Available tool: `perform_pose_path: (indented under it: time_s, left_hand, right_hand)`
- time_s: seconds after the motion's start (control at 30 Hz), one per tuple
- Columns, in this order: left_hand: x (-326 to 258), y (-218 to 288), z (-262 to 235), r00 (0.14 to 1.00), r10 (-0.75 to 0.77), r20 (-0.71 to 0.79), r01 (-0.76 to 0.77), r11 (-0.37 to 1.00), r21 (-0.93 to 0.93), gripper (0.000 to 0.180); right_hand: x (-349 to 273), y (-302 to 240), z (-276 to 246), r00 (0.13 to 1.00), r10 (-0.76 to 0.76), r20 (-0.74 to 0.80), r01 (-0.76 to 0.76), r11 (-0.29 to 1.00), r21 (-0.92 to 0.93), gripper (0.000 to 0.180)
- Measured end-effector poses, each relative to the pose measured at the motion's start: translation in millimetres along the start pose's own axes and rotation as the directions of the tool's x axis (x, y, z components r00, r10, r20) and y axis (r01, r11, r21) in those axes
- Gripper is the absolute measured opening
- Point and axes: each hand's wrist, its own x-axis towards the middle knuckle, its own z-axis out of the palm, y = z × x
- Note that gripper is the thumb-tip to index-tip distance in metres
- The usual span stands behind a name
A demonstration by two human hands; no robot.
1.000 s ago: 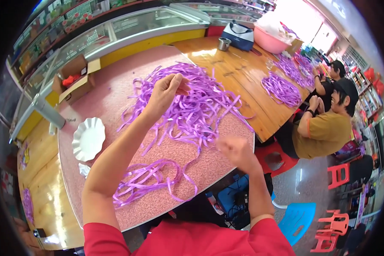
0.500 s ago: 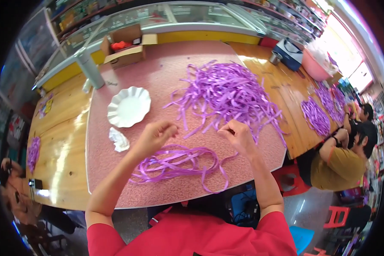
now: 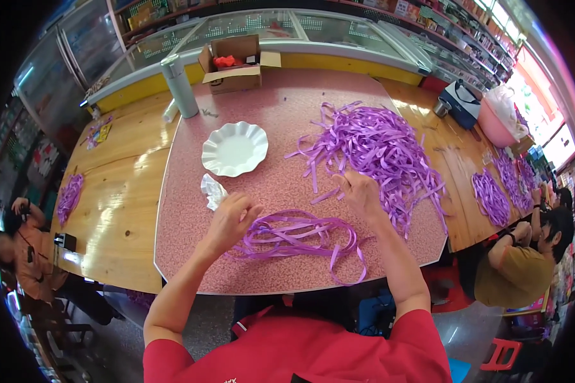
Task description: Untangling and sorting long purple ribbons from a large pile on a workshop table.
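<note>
Purple ribbon strips (image 3: 294, 233) now lie gathered in a small looped bundle at the near edge of the pink surface (image 3: 191, 242), apart from the big pile (image 3: 377, 147). Since a second ago the left hand (image 3: 233, 217) has come back from that pile and curls closed on the bundle's end; the right hand (image 3: 359, 191) pinches strips at the pile's edge.

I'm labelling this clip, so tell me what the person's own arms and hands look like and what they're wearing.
Both forearms are bare, coming out of short red sleeves. The left hand and right hand wear no gloves. No watch, bracelet or ring is visible on either.
</note>
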Motion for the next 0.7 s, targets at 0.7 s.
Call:
perform_pose_path:
  time_s: [0.7]
  left_hand:
    - [-13.2, 12.1, 42.7, 0.974, -0.033, -0.224, 0.003, 0.991, -0.131, 0.013]
  right_hand:
    - [87.2, 179.5, -62.0, 0.901, 0.252, -0.354, -0.311, 0.943, -0.119, 0.018]
